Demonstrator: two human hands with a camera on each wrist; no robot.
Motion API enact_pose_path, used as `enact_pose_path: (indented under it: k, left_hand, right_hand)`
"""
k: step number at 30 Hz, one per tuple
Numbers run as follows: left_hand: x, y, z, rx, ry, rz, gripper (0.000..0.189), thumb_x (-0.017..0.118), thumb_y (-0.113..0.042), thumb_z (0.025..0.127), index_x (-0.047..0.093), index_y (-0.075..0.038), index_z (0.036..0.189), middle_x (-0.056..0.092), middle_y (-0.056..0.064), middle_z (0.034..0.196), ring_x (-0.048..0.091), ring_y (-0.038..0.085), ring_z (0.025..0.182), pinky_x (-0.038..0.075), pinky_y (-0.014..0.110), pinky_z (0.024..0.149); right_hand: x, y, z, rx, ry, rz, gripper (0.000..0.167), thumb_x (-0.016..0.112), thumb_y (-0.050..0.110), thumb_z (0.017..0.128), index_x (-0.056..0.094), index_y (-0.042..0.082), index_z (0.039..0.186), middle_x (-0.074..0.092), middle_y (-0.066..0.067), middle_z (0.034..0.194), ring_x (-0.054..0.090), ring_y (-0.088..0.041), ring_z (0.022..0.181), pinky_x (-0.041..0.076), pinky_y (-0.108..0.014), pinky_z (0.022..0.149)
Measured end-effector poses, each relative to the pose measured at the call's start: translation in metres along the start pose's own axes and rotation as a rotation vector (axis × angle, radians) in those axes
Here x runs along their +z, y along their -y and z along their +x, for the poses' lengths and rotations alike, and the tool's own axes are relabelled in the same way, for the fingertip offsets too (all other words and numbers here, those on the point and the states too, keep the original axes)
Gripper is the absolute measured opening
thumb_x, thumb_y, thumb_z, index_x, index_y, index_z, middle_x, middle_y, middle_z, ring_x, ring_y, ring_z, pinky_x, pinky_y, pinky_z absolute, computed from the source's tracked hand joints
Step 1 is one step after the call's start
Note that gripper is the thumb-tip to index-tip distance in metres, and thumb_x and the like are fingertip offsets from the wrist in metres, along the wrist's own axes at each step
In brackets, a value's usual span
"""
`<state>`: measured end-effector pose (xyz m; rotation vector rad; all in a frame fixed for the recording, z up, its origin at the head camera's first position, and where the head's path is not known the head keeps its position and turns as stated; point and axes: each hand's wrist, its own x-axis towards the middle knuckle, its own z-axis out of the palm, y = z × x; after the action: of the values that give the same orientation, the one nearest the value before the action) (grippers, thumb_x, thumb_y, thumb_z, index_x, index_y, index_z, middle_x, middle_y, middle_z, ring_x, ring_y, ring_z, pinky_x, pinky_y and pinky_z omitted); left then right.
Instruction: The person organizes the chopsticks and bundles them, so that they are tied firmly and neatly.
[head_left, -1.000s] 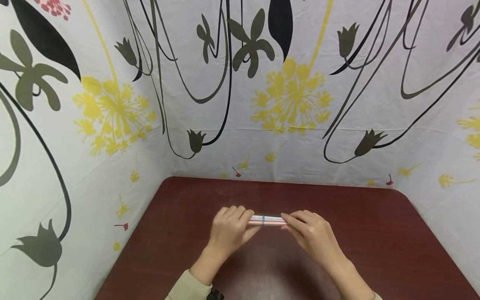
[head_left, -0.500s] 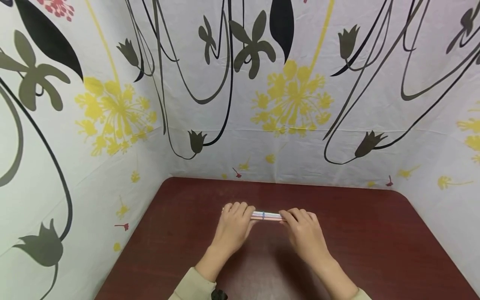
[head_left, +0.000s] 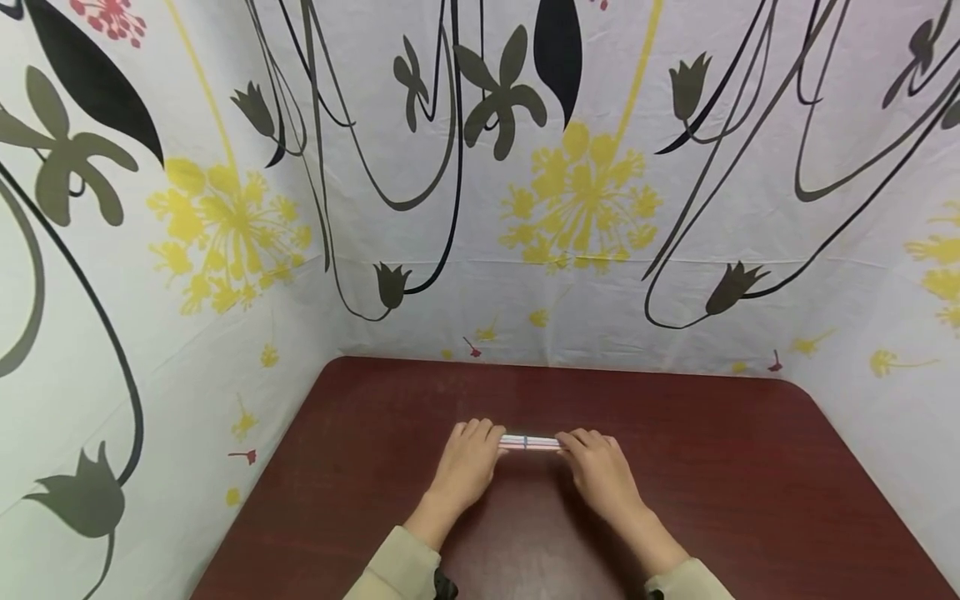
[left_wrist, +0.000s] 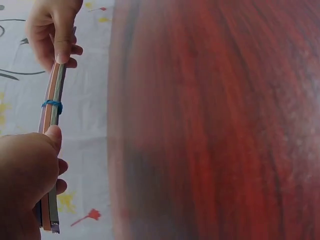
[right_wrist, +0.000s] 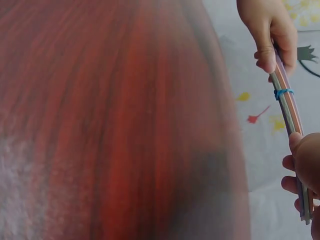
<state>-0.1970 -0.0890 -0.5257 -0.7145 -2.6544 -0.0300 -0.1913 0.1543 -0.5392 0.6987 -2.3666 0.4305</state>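
Both hands grip one bundle of long thin pastel strips (head_left: 542, 443), holding it level across the body over the table. A blue band (left_wrist: 52, 103) is wound round the bundle's middle, between the hands. My left hand (head_left: 467, 467) curls round the left part, thumb (left_wrist: 54, 136) along the near side. On the right part, my right hand (head_left: 602, 473) holds with its thumb (right_wrist: 295, 140) pressed against the strips. Orange, grey-green and purple edges (right_wrist: 286, 111) show in the wrist views. Strip ends (left_wrist: 51, 225) stick out past the left hand.
A dark red wooden table (head_left: 390, 400) with rounded far corners lies below the hands. White cloth with a printed flower pattern (head_left: 585, 200) hangs behind it and at both sides. The sleeves (head_left: 401, 567) are light beige.
The hands and bundle have moved away from the body, rising slightly in the head view and then dropping a little. The right hand has shifted left. Both hands keep their hold.
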Motion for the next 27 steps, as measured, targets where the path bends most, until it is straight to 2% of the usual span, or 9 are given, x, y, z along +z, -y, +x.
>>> enact_pose_path:
  k: [7,11,20,27]
  left_hand:
    - [0.016,-0.006,0.008,-0.044,0.000,0.003,0.026,0.063,-0.036,0.098,0.067,-0.015,0.113,0.061,-0.001,0.099,0.057,0.019,0.092,0.044,0.033,0.083]
    - [0.025,-0.008,0.013,-0.066,0.021,0.005,0.025,0.064,-0.037,0.097,0.068,-0.016,0.111,0.060,-0.001,0.097,0.057,0.020,0.093,0.045,0.034,0.083]
    - [0.048,-0.008,0.017,-0.092,0.070,-0.014,0.028,0.069,-0.034,0.095,0.069,-0.014,0.114,0.057,0.003,0.108,0.054,0.020,0.100,0.046,0.034,0.086]
    - [0.054,-0.009,0.020,-0.086,0.101,0.003,0.026,0.068,-0.030,0.095,0.069,-0.015,0.115,0.056,0.002,0.108,0.053,0.020,0.100,0.046,0.035,0.088]
  right_hand:
    - [0.018,-0.007,-0.004,0.025,-0.043,-0.005,0.024,0.080,0.008,0.082,0.073,0.005,0.106,0.067,-0.010,0.096,0.064,-0.031,0.081,0.052,-0.050,0.076]
    - [0.026,-0.010,-0.006,0.050,-0.051,0.002,0.026,0.081,0.006,0.081,0.073,0.004,0.105,0.063,-0.013,0.097,0.062,-0.033,0.082,0.052,-0.052,0.076]
    - [0.039,-0.018,-0.009,0.083,0.024,0.003,0.020,0.080,0.009,0.084,0.073,0.006,0.103,0.062,-0.012,0.096,0.061,-0.032,0.082,0.052,-0.051,0.073]
    - [0.042,-0.022,-0.010,0.154,0.096,0.005,0.024,0.079,0.010,0.085,0.071,0.006,0.107,0.064,-0.008,0.097,0.063,-0.031,0.086,0.052,-0.050,0.074]
